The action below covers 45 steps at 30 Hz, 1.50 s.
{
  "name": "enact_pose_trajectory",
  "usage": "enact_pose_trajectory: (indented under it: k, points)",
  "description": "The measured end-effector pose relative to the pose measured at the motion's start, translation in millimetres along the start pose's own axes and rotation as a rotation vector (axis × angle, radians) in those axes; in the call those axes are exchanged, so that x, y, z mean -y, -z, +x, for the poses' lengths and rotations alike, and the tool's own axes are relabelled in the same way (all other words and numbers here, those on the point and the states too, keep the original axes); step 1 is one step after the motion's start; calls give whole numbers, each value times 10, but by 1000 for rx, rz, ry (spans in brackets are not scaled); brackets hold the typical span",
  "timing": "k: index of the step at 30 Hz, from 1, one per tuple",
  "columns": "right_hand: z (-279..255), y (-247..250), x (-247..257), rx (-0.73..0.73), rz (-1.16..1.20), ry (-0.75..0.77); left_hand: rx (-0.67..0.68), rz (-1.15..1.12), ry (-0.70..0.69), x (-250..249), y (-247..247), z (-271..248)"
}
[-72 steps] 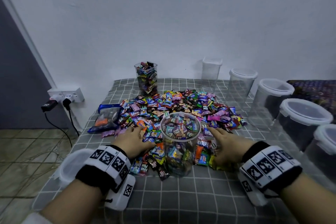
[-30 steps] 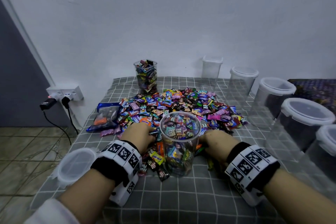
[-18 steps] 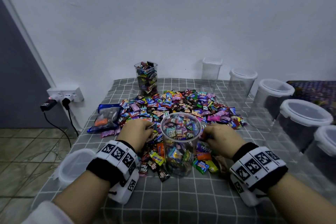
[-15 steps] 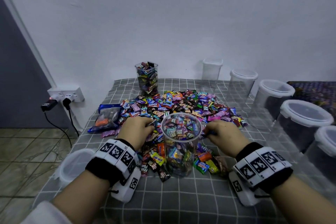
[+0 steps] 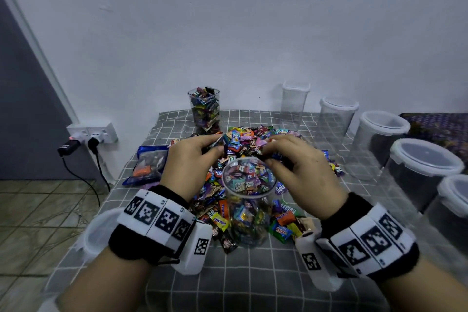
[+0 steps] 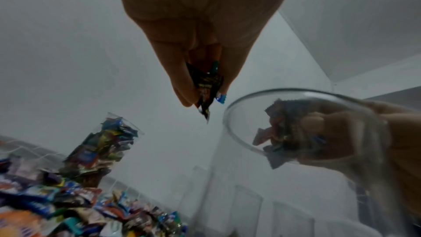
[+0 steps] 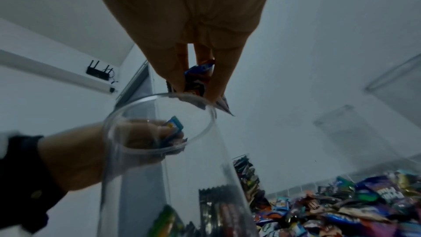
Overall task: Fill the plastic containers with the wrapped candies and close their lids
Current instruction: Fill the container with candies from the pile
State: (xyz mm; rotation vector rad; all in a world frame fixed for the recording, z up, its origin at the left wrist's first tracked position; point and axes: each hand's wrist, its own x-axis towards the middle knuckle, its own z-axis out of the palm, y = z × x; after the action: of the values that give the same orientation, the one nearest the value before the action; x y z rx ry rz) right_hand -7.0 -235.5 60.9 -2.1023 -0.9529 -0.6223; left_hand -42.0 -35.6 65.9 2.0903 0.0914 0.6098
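A clear open container (image 5: 249,213), about three-quarters full of wrapped candies, stands on the checked cloth in front of the candy pile (image 5: 253,138). My left hand (image 5: 218,146) hovers just left of and behind its rim, pinching a few candies (image 6: 206,87). My right hand (image 5: 269,153) hovers at the right of the rim and pinches several candies (image 7: 198,80) over the rim (image 7: 159,123). The container's round lid (image 5: 97,233) lies at the cloth's left edge, partly hidden by my left wrist.
A filled lidless container (image 5: 204,111) stands at the back by the wall. Several empty lidded containers (image 5: 336,121) line the right side, the nearest (image 5: 425,167) close to my right forearm. A blue bag (image 5: 149,164) lies left of the pile; a socket strip (image 5: 91,134) hangs beyond.
Both hands closed on candies in the pile beside the container, then rose with them to the level of its rim.
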Motion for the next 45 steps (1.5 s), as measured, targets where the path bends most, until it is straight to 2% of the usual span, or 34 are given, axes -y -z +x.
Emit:
enact_pose_trajectory:
  k: [7, 11, 21, 26, 30, 32, 34, 36, 45]
  points:
    - [-36, -88, 105, 76, -170, 162, -27, -99, -49, -162, -45, 6]
    - [-78, -159, 135, 168, -137, 162, -34, -136, -79, -193, -79, 3]
    - [-203, -181, 128, 54, 78, 124, -19, -164, -133, -194, -137, -60]
    - [-297, -175, 62, -13, 137, 39, -1, -181, -144, -206, -179, -89]
    - [-349, -169, 47, 3, 208, -20, 18, -177, -167, -252, -214, -122]
    - [-365, -176, 30, 57, 249, -127, 21, -179, -172, -246, -224, -120]
    - [-378, -188, 20, 165, 374, -311, 32, -170, -195, -243, -237, -122]
    - [-402, -225, 0, 232, 471, -406, 61, -151, -223, -242, -246, -137]
    - [-415, -279, -62, 213, 505, -434, 173, -25, -312, -185, -296, -182]
